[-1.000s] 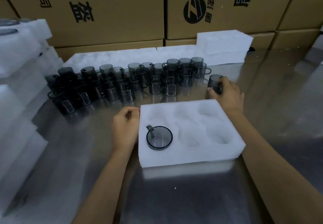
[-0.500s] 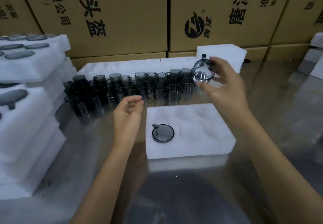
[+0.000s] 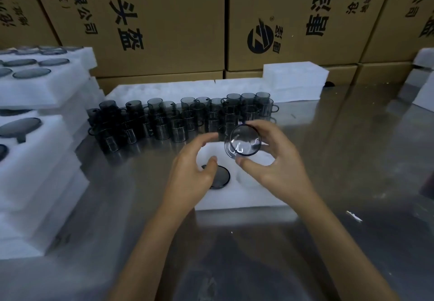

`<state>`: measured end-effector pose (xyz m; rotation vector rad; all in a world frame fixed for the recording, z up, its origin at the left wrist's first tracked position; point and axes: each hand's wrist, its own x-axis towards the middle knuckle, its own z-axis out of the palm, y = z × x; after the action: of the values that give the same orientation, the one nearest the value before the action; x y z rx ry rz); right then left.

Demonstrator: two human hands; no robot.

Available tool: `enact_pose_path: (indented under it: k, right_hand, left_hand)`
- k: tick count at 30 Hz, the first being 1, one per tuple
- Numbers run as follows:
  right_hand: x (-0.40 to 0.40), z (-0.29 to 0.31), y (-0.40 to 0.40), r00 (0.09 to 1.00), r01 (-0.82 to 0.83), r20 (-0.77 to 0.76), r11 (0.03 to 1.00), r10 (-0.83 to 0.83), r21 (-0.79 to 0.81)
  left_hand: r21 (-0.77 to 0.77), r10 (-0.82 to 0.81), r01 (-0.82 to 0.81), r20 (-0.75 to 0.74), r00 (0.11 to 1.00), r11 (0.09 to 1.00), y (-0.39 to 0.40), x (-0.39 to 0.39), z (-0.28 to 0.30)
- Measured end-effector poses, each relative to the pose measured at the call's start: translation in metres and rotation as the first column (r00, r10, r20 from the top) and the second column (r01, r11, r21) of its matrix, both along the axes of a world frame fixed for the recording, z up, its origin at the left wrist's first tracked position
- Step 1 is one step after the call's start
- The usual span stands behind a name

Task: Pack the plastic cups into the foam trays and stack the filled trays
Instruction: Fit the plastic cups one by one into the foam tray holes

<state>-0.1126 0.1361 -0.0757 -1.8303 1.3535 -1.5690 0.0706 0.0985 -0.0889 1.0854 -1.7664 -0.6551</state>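
The left hand (image 3: 191, 174) covers part of the packed cup (image 3: 222, 178) and the foam tray (image 3: 246, 197) near its left edge. The cups (image 3: 178, 117) at the table's far edge are blurred, so their number is unclear.

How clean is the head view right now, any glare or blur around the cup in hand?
Head view: dim light; the steel table throws soft glare. The held cup shows bright reflections inside. Right hand and left hand are slightly motion-blurred; the foam stacks at left smear.
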Motion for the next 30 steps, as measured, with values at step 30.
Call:
enact_pose_path:
  k: [30]
  right_hand:
    - [-0.044, 0.004, 0.012, 0.901, 0.049, -0.401, 0.878, 0.168, 0.477]
  left_hand:
    - [-0.054, -0.12, 0.134, 0.213, 0.97, 0.99, 0.009, -0.016, -0.01]
